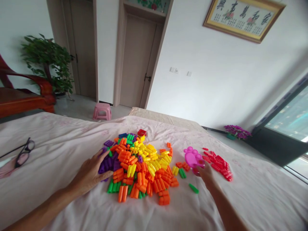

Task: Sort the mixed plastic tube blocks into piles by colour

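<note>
Forearms [57,202] flank piled plastic blocks [154,152]. Right of these, the right hand [206,171] pinches a pink paw-shaped piece [191,158] by its near end, a sensible hold: probably light, stiff, smooth. Its long axis slants away leftward, lobes farthest. Left hand [91,166] curves beside purple blocks [104,166], grip unclear.

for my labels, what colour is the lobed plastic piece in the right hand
The lobed plastic piece is bright pink, head view.

Left grip [89,171] spread at block pile [141,160], right grip [206,175] holding pink piece [192,158], red blocks [218,163] nearby, pale sheet [187,211] beneath
</note>
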Motion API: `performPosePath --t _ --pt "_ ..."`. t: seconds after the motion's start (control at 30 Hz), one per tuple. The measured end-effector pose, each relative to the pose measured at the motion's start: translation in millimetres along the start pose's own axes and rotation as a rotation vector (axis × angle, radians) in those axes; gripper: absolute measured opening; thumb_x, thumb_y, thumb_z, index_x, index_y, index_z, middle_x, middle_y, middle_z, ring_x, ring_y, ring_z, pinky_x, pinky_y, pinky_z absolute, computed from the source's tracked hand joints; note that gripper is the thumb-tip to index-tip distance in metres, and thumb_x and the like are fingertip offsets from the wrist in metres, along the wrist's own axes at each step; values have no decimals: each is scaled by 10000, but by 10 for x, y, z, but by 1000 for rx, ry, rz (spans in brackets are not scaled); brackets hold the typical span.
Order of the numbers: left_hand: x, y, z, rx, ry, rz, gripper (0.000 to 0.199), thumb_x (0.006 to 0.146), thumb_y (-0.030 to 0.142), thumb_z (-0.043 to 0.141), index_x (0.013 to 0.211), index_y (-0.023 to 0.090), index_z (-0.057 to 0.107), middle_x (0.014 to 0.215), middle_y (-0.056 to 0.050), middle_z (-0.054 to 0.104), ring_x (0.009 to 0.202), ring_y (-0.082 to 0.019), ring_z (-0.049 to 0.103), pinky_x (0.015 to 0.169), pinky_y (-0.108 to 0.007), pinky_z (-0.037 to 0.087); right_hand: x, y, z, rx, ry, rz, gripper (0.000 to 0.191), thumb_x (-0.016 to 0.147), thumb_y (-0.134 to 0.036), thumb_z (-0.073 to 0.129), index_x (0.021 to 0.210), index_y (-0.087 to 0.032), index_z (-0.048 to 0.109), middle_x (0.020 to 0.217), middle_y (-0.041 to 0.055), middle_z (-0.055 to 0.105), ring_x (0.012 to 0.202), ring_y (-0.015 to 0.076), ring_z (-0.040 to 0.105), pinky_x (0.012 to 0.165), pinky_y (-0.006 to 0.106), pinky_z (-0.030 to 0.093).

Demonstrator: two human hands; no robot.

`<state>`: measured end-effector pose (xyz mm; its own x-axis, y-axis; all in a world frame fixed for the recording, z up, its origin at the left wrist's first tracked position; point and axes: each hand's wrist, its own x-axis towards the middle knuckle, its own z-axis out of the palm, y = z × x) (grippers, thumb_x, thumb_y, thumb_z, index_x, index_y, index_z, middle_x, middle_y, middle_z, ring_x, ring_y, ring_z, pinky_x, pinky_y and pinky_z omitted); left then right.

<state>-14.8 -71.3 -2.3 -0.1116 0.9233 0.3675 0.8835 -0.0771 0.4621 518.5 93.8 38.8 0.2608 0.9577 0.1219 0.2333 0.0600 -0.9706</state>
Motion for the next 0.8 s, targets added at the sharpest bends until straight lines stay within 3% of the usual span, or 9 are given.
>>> performPosePath --t 0.13,0.3,0.47,0.57,0.67,0.8 --pt "1 187 128 35 29 43 949 706 659 653 1508 265 332 1577 -159 291 1398 -378 371 1077 -515 404 -238 -44 330 -6 -128 27 467 598 -353 708 1006 -180 561 668 2 651 560 199 632 520 311 500" --pt "54 423 206 47 -1 35 1014 675 716 641 1518 258 310 1587 -186 234 1386 -397 380 1008 -518 463 -482 -138 746 35 -281 44 458 636 -332 661 1055 -174 561 780 32 690 644 199 656 546 284 503" --pt "118 579 281 28 1 9 1043 626 727 675 1496 243 363 1571 -213 246 1289 -439 477 947 -564 485 -632 -219 1060 11 -318 29 404 638 -312 638 1015 -173 590 738 27 682 638 198 651 526 270 497" --pt "144 690 332 -100 47 29 1011 633 657 723 1485 231 382 1546 -209 279 1317 -425 449 966 -545 491 -730 -301 1223 82 -375 7 382 652 -313 654 1010 -189 607 775 38 697 700 214 667 575 287 526" --pt "176 868 371 -282 91 52 898 687 537 743 1467 252 401 1503 -169 335 1363 -368 407 1046 -500 457 -855 -418 1361 202 -514 -2 355 661 -271 661 1007 -201 622 860 56 717 777 238 680 633 311 542" --pt "273 1134 423 -403 58 -12 817 676 473 768 1394 214 478 1457 -173 367 1359 -359 410 1100 -515 401 -975 -535 1443 294 -594 51 316 674 -225 641 989 -200 632 891 56 722 752 236 682 648 325 541"
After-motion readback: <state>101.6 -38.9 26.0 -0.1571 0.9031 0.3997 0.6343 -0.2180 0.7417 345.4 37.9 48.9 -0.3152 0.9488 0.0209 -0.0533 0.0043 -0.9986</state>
